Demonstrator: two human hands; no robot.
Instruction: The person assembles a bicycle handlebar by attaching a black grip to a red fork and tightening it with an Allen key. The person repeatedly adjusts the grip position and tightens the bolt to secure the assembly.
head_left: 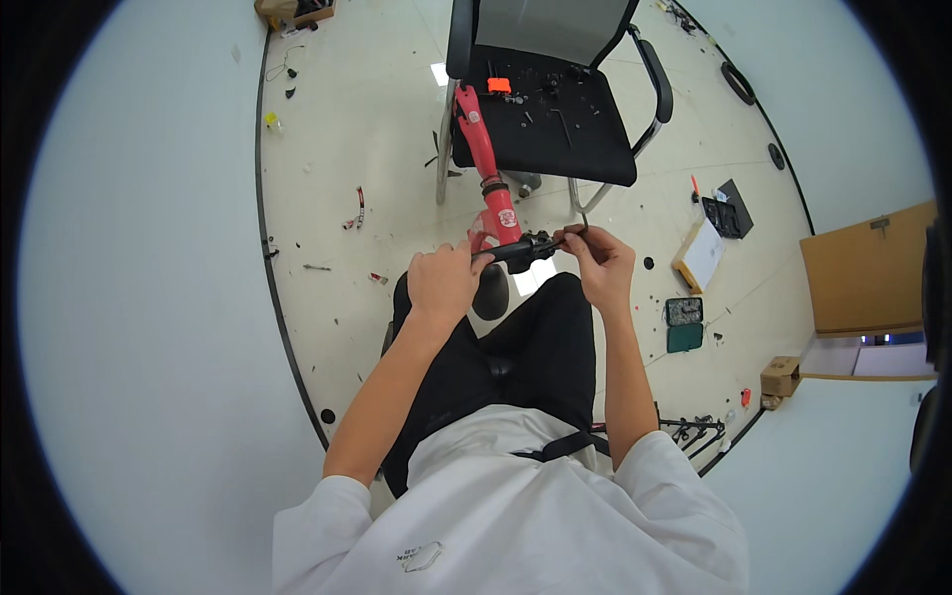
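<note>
A red frame [480, 149], like that of a small bike or scooter, leans from the chair's seat toward my knees. At its near end sits a black clamp-like fitting [521, 260] with a dark bar running out to the left. My left hand [441, 286] is wrapped round that bar. On the other side, my right hand [605, 266] pinches a thin bent hex key [585, 222] beside the fitting's right end. Whether the key's tip sits in a bolt is too small to tell.
Ahead stands a black chair [615, 154] with small parts, an orange item [499, 86] and another hex key [564, 127] on its seat. Right, on the floor, lie a white-topped box [702, 253] and an opened green case [684, 338]. Loose bits dot the floor at left.
</note>
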